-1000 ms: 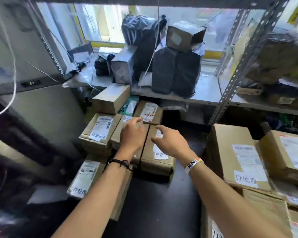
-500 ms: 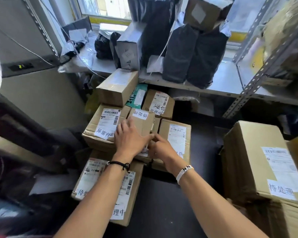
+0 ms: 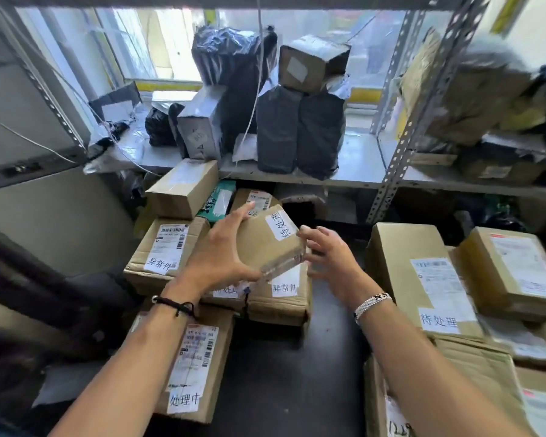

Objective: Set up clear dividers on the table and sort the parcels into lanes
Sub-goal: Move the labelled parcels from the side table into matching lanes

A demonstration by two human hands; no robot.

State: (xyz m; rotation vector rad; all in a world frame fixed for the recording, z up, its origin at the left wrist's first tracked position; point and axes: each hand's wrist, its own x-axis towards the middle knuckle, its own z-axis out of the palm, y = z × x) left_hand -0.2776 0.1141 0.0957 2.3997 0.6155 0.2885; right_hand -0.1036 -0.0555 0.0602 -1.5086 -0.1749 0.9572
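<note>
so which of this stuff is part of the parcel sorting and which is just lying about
In the job: small brown cardboard parcel held in the left hand, right hand at its edge; labelled brown cardboard boxes on the dark table.
Lying about: black plastic bags on the grey metal shelf; hanging white cord.

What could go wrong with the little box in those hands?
1. The box could slip. The left hand grips it by its edges, tilted in the air, and the right hand seems only to touch its side with open fingers.
2. If it drops, it would likely land on the boxes below and might dent a corner or knock them askew.
</note>
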